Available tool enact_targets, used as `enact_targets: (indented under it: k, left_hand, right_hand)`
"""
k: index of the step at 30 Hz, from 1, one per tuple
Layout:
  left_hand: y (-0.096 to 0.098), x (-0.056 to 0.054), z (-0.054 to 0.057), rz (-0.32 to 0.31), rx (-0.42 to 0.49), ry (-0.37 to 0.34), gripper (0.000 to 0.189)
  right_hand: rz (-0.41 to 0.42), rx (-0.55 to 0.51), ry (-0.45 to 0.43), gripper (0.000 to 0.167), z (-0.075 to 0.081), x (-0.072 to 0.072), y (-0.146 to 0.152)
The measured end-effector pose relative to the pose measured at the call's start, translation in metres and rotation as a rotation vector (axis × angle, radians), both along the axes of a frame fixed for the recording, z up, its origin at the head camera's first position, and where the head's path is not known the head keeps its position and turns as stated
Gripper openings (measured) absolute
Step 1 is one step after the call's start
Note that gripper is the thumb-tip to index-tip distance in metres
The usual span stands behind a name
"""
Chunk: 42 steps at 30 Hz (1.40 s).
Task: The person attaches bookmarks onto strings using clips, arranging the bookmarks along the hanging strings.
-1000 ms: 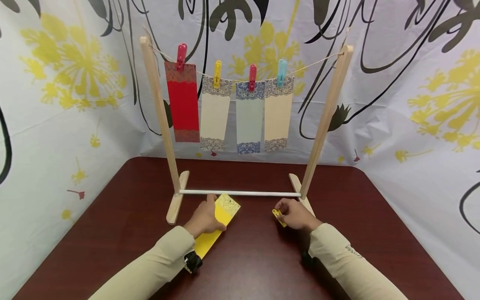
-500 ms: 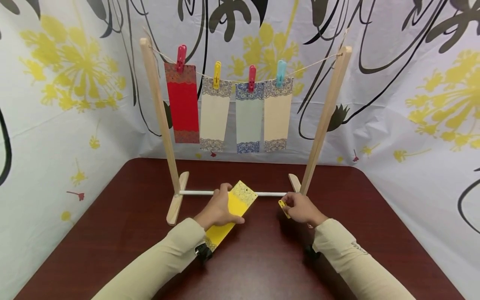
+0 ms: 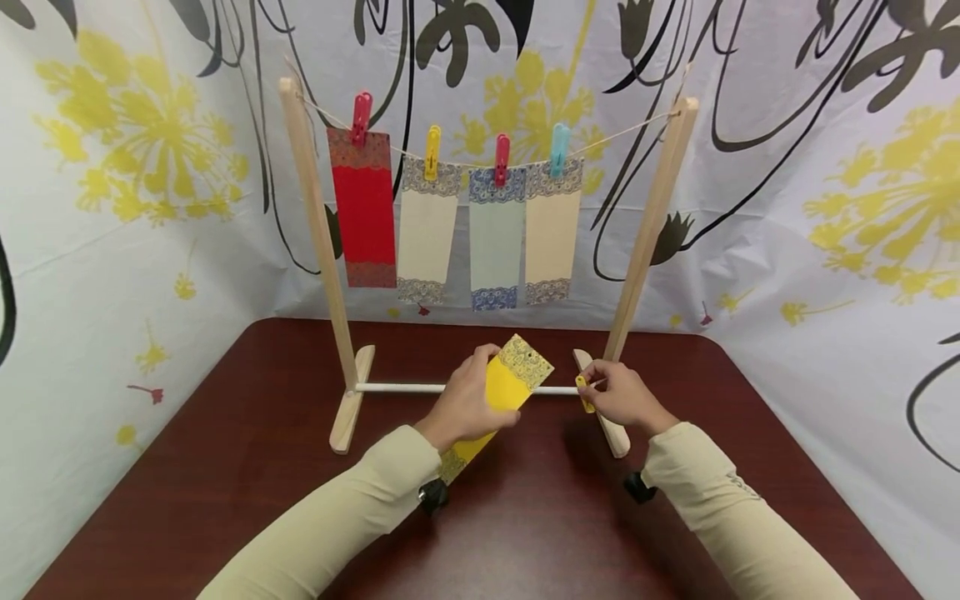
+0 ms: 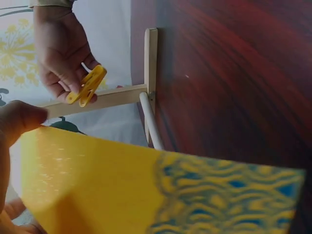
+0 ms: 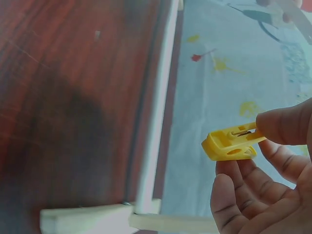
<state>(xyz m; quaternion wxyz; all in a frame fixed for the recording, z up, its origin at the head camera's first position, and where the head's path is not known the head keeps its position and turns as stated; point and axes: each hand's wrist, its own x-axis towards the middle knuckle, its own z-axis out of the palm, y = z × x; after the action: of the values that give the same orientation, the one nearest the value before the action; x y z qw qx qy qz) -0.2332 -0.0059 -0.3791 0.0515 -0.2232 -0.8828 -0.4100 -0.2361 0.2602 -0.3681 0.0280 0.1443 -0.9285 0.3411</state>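
Note:
My left hand (image 3: 467, 398) grips a yellow card (image 3: 504, 385) with patterned ends, thumb on one long edge and fingers on the other. It is tilted, raised over the table in front of the rack's white bar. In the left wrist view the card (image 4: 107, 170) fills the lower part. My right hand (image 3: 624, 393) pinches a yellow clothespin (image 3: 585, 395) near the rack's right post. The right wrist view shows the clothespin (image 5: 231, 142) between thumb and fingertips. Above, a red card (image 3: 364, 208), two cream cards and a pale green card (image 3: 497, 233) hang from a string by clothespins.
A wooden rack stands on the dark red table (image 3: 285, 500), with a left post (image 3: 318, 225), a right post (image 3: 652, 225) and a white bar (image 3: 405, 388) low between them. A floral curtain (image 3: 787, 208) hangs behind and at both sides.
My left hand has lifted the yellow card and carried it to the right and up. My right hand has raised the clothespin slightly rightward, toward the right post. The hanging cards stay put.

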Motion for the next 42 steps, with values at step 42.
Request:
enact_targets:
  k: [42]
  left_hand:
    - [0.095,-0.021,0.075,0.145,0.214,0.436,0.076]
  right_hand:
    - [-0.147,-0.007,0.347,0.018,0.141,-0.002,0.025]
